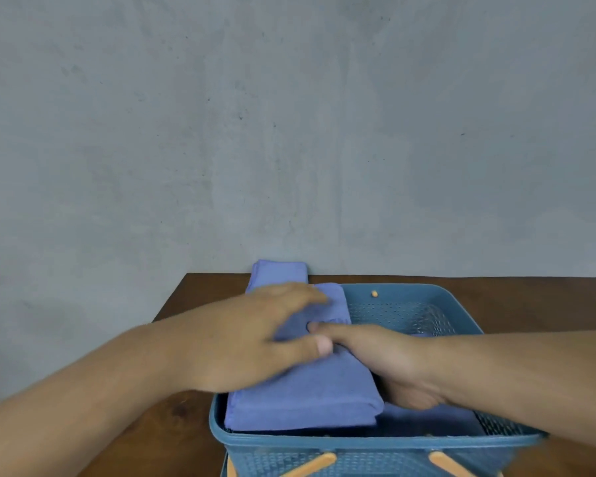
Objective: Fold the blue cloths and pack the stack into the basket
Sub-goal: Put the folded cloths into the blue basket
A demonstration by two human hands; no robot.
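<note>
My left grip lies flat on top of the folded blue stack, fingers straight and spread, the thumb pressed down near the stack's right edge; it curls round nothing. My right grip has hold of that right edge: one digit lies along the top of the cloth, just beside my left thumb, and the rest goes down the side, where the fingertips are hidden and I cannot tell how far they reach under. The stack sits in the left part of the blue basket, tilted, with its near end low inside the near wall and its far end raised to about the far-left rim. Beyond that end another folded blue cloth shows. Motion blur and my left grip hide where the two meet, so I cannot tell whether it belongs to the stack or lies apart on the tabletop. A further blue cloth lies flat on the basket floor below my right wrist, mostly covered by my arm and the stack. The basket's right part shows bare perforated walls, and a small orange peg sits on the far rim. The near wall is cut off by the bottom edge, so only the upper parts of the orange handles can be seen.
</note>
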